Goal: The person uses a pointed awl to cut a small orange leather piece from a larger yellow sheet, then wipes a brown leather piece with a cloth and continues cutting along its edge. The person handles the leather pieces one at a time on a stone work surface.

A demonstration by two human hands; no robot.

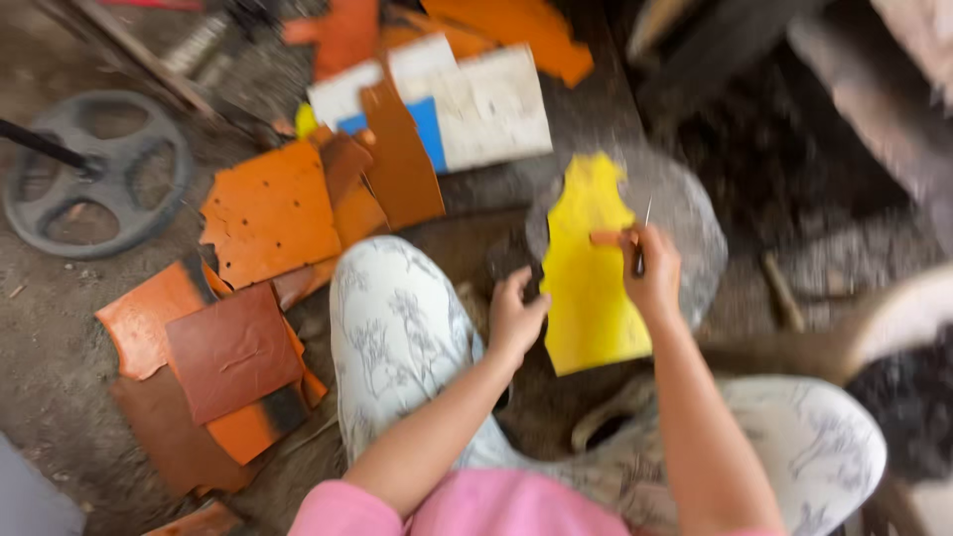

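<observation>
Sitting low over a dirt floor (60,367) strewn with orange and brown leather scraps (268,213), uncut and lying well apart from the work. Lying flat on a round grey stone slab (685,213), a yellow leather piece (588,283) already cut to a waisted outline, edges looking finished; marking or piercing seemingly only getting started near its middle. Pressing down on the piece's left edge, left hand (514,320), fingers curled together. Clamping a thin awl-like tool (642,236), right hand (653,273), tip resting on the yellow surface; blur hiding finer marks.
</observation>
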